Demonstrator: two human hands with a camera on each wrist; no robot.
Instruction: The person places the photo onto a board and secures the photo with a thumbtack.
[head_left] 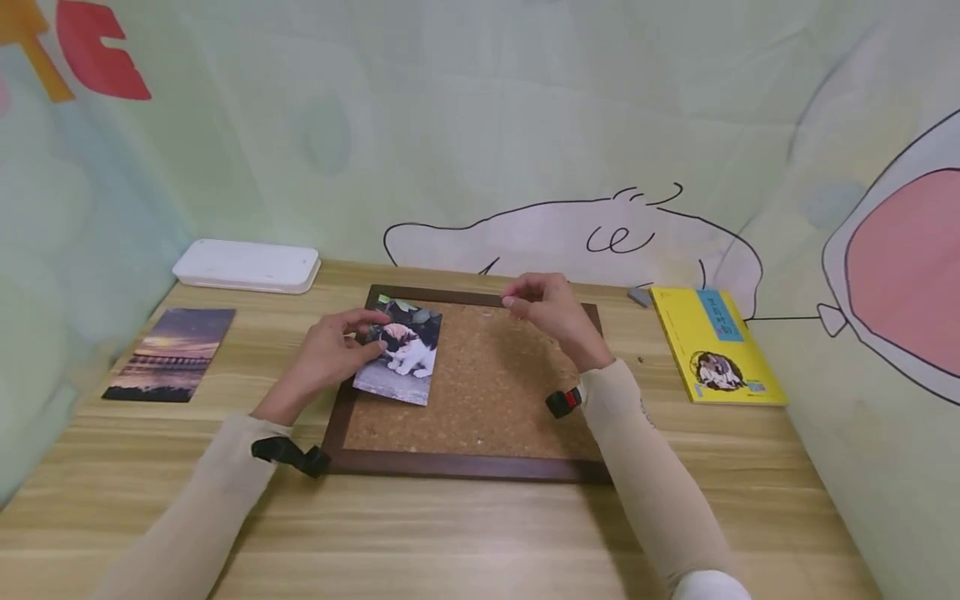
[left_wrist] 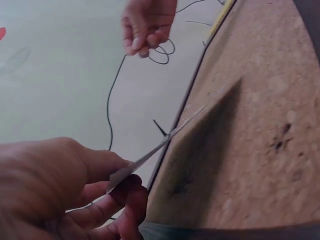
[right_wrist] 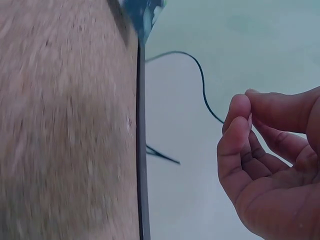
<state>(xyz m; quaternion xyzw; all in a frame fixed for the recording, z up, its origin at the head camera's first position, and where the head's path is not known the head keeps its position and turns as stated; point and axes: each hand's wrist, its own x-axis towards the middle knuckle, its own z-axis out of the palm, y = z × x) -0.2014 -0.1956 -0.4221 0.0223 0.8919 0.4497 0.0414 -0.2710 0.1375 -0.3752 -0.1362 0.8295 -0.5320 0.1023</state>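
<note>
A cat photo [head_left: 411, 365] is pinched at its left edge by my left hand [head_left: 330, 354], over the left part of a cork board [head_left: 487, 392] in a dark frame. In the left wrist view, the photo [left_wrist: 150, 154] appears edge-on between the thumb and fingers of my left hand [left_wrist: 75, 185], tilted above the cork. Over the board's back right part is my right hand [head_left: 553, 310]. In the right wrist view, my right hand [right_wrist: 275, 160] has its thumb and fingertips together; whether something small lies between them, I cannot tell.
A sunset photo [head_left: 171, 354] lies left of the board, with a white case [head_left: 247, 265] behind it. Right of the board are a yellow book [head_left: 712, 346] and a small grey piece [head_left: 641, 296]. A printed cloth wall [head_left: 465, 125] borders the wooden table [head_left: 420, 533].
</note>
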